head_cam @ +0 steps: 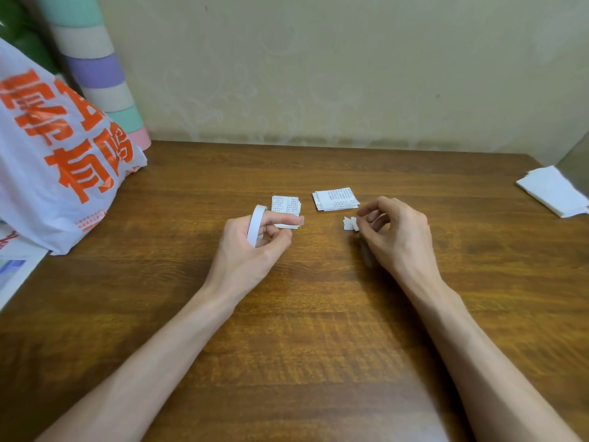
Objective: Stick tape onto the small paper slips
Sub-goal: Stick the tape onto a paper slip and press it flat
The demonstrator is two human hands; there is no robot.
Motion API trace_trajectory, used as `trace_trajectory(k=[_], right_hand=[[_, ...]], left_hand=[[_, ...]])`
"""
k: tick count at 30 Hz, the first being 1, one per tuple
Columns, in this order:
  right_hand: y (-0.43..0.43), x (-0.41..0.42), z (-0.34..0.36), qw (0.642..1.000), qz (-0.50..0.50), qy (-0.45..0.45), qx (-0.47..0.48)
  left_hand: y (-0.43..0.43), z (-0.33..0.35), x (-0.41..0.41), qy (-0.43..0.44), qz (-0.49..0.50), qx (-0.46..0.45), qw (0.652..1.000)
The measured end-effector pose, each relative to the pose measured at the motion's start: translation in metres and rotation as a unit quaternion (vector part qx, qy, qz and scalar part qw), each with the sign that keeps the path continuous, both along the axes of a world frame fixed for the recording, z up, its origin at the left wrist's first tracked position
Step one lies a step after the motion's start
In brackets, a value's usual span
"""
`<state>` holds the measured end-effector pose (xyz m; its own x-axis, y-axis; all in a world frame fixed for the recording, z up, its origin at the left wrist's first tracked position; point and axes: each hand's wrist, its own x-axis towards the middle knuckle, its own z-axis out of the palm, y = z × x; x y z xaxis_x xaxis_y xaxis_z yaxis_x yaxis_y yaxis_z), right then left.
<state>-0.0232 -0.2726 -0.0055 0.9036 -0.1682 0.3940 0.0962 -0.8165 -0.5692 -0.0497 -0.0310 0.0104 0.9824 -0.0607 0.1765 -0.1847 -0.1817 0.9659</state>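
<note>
A white tape roll is carried on the left hand's forefinger, thumb curled against it. The taped fingertip lies over the nearer stack of small printed paper slips on the brown wooden bench. A white paper scrap is pinched in the right hand's grip.

It looks like a room in a home, with a desk pushed into a corner. The wood-grain table meets a cream wall papered in a faint embossed floral pattern. A plastic shopping bag printed with orange characters slumps at the left. Behind it leans a pastel-striped roll, and folded white sheets lie at the right edge.
</note>
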Motion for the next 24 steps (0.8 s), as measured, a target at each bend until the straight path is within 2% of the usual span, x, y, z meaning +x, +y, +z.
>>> trace_trajectory(k=[7,11,14,19,22,24], right_hand=[[0.031,0.004,-0.001,0.995,0.097,-0.019,0.028],[0.053,0.015,0.002,0.99,0.142,-0.001,-0.007],[0.065,0.03,0.003,0.989,0.136,0.0,-0.059],[0.075,0.046,-0.002,0.975,0.104,0.085,-0.177],[0.077,0.045,-0.006,0.977,0.105,0.052,-0.178],[0.078,0.044,-0.006,0.984,0.11,0.022,-0.136]], left_hand=[[0.007,-0.002,0.007,-0.012,0.033,0.015,0.999],[0.013,-0.003,0.012,-0.017,0.058,0.014,0.998],[0.015,-0.002,0.014,-0.045,0.065,0.035,0.996],[0.018,-0.004,0.017,-0.056,0.082,0.051,0.994],[0.019,-0.004,0.018,-0.057,0.093,0.046,0.993],[0.019,-0.004,0.018,-0.06,0.1,0.047,0.992]])
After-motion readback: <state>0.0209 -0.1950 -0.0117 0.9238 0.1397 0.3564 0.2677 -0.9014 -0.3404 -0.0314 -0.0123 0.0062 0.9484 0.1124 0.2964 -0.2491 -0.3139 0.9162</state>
